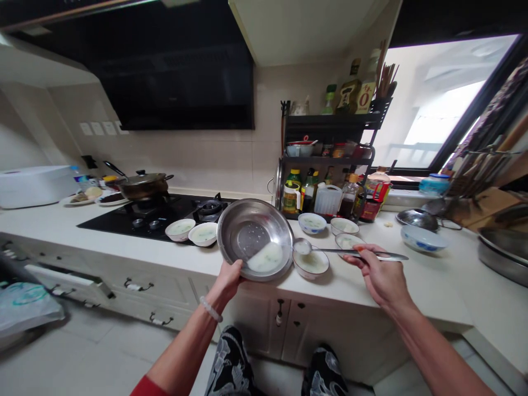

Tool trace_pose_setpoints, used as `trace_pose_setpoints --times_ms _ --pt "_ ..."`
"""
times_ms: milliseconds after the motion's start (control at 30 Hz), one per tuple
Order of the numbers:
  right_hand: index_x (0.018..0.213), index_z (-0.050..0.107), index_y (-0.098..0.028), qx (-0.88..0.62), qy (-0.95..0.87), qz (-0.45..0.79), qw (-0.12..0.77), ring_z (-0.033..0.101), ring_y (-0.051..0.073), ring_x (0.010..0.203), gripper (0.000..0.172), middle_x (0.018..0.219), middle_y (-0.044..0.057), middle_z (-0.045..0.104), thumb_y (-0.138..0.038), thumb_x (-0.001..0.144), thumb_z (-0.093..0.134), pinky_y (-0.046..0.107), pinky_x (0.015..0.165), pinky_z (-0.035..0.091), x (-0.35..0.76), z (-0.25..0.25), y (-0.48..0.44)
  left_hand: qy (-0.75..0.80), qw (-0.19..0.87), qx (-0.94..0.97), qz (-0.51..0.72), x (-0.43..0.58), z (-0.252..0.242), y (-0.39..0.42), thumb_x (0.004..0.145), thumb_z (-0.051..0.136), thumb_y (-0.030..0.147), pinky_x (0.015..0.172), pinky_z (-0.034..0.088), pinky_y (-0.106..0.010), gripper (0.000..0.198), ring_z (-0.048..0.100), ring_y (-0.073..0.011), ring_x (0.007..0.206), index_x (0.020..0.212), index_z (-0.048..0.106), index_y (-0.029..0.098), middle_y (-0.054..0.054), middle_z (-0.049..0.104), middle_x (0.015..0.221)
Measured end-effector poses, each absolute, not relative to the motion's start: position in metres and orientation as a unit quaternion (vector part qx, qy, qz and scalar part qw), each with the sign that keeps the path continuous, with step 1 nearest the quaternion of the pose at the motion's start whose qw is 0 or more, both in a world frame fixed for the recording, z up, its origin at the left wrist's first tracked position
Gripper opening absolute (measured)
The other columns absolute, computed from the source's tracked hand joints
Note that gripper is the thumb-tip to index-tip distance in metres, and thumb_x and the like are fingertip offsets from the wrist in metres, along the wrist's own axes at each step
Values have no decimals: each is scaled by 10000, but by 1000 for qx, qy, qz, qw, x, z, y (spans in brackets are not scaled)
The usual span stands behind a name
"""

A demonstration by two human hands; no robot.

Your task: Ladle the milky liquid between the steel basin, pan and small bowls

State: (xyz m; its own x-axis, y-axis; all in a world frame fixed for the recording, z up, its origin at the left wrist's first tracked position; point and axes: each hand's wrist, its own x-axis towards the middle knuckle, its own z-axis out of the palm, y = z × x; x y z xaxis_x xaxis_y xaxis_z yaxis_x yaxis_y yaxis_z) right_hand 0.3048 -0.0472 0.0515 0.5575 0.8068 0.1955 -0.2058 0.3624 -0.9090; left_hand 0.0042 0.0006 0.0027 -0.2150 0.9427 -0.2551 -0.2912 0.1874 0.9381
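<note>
My left hand point(231, 278) grips the near rim of a metal basin point(236, 231), which is tilted. Pale soup with green bits point(267, 257) pools at the basin's lower right side. In my right hand point(380, 275) is the handle of a metal ladle point(303, 247); its bowl holds pale liquid and is over the left edge of a soup bowl point(312, 270), close to the basin's rim. Behind that bowl are a blue-patterned bowl point(312, 223) and two more bowls, all with similar soup. Left of the basin, two filled bowls point(180, 230) rest by the stove's edge.
A black gas stove point(124, 223) bears a lidded pan point(142, 186). The black rack point(330, 124) at the back holds bottles and jars. To the right lie an upturned metal strainer or lid point(417, 219), another blue-patterned bowl point(424, 240) and a large pan point(504, 258).
</note>
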Motion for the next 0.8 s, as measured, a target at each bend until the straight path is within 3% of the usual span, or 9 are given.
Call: trace_pose_setpoints --times_ms 167,300,567,800 --pt "790 631 -166 -553 -468 229 650 678 186 569 155 608 28 660 -307 729 650 278 583 577 323 43 -65 546 546 303 559 3 -1 2 523 493 113 443 440 -247 344 479 -104 455 862 526 162 32 536 600" --pt "873 631 -184 -520 -652 89 545 689 184 637 128 694 48 690 -270 839 542 272 615 572 322 36 -82 545 545 301 561 2 -4 3 527 491 107 455 447 -251 375 480 -105 458 896 525 160 31 537 597" --pt "1076 593 -192 -357 -808 -122 452 642 207 997 317 1017 103 675 -35 813 511 308 850 528 322 40 -98 550 540 302 561 3 0 2 516 497 118 439 426 -241 392 450 -96 438 905 525 151 34 532 587" --pt "1062 594 -184 -359 -800 -132 462 658 201 950 291 970 101 679 -46 821 506 297 805 545 318 32 -97 549 542 302 559 3 0 2 518 503 120 458 442 -260 381 472 -106 459 897 533 155 26 539 617"
